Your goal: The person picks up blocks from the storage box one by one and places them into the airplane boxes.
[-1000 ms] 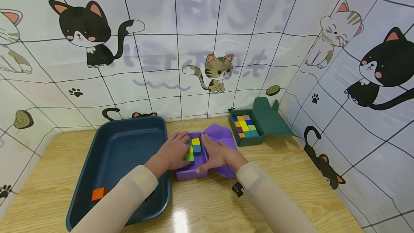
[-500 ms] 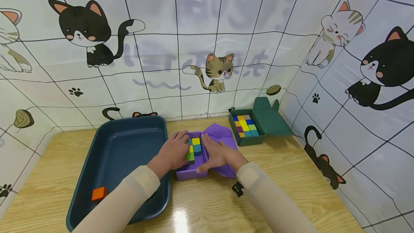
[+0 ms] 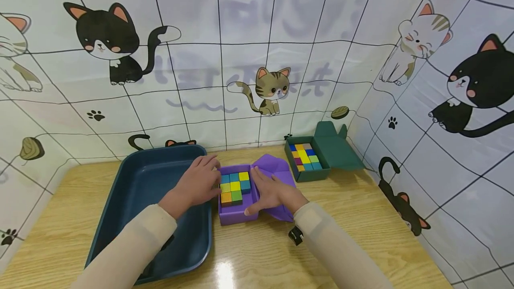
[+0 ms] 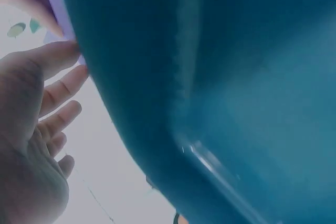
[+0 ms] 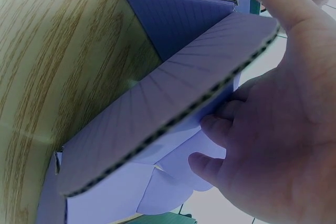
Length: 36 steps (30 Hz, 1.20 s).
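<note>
In the head view my left hand point(image 3: 194, 182) is over the right rim of the dark blue tray point(image 3: 208, 240), fingertips near the left wall of the purple box point(image 3: 238, 218). The left wrist view shows its fingers point(image 4: 63, 87) loosely spread, holding nothing. Inside the box, several coloured blocks point(image 3: 234, 186) in yellow, blue, green and orange lie packed at the back and left; bare purple floor shows at front and right. My right hand point(image 3: 275, 191) rests along the box's right edge beside the folded-out lid point(image 3: 277, 168), thumb toward the front corner.
Behind and right, a green box point(image 3: 313, 174) stands with its lid point(image 3: 337, 150) folded out and several coloured blocks point(image 3: 303, 155) inside. Cat-patterned sheeting point(image 3: 192, 75) rises behind and to the sides of the wooden table point(image 3: 361, 217). A small black device point(image 3: 296, 235) sits at my right wrist.
My left hand has drawn back leftward out of the purple box, uncovering the left-hand blocks. The orange block in the tray is now hidden behind my left sleeve. My right hand stays put.
</note>
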Each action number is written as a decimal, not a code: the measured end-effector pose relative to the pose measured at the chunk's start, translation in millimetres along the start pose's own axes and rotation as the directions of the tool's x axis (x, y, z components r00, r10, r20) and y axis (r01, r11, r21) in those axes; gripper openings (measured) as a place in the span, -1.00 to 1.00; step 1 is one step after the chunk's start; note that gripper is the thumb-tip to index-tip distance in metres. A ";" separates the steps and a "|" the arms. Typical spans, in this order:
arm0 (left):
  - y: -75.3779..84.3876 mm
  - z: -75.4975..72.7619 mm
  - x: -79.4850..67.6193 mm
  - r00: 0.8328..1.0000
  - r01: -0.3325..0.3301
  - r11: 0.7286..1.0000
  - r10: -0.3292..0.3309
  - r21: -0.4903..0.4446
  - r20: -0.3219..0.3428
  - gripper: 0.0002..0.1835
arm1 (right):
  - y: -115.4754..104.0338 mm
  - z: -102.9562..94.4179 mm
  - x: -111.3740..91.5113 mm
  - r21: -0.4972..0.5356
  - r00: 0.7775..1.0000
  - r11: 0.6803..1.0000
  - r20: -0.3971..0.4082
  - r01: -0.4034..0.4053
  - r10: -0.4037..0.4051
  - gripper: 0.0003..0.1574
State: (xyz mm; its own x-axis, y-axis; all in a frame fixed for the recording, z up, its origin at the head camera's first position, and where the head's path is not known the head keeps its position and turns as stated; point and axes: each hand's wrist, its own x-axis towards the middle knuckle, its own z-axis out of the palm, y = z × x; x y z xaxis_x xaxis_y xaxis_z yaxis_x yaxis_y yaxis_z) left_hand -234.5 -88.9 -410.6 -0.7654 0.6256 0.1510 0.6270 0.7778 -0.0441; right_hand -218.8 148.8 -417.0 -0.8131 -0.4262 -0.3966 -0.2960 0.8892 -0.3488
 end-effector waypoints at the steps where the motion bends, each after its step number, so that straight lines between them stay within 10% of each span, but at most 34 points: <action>1: -3.9 -1.9 -2.7 1.000 0.001 1.000 -0.001 0.005 -0.011 -0.75 | -0.1 0.0 -0.4 0.002 1.000 1.000 -0.002 0.001 -0.001 0.57; 26: -81.4 -23.7 -95.6 0.993 0.085 0.996 -0.083 0.029 -0.079 -0.80 | -2.6 -0.4 -2.1 0.019 1.000 1.000 0.000 -0.004 0.004 0.57; 36: -107.5 -20.1 -139.9 0.989 0.146 0.989 -0.146 0.008 -0.010 -0.76 | -1.6 -0.1 -0.5 0.023 1.000 1.000 -0.008 0.005 -0.005 0.57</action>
State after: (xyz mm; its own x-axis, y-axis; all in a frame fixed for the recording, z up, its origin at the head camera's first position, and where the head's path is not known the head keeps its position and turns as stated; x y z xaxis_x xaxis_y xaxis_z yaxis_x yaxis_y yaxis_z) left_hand -192.0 -261.3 -407.2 -0.8471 0.5048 0.1661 0.5074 0.8612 -0.0294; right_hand -218.0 147.6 -416.1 -0.8156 -0.4291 -0.3883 -0.2885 0.8831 -0.3700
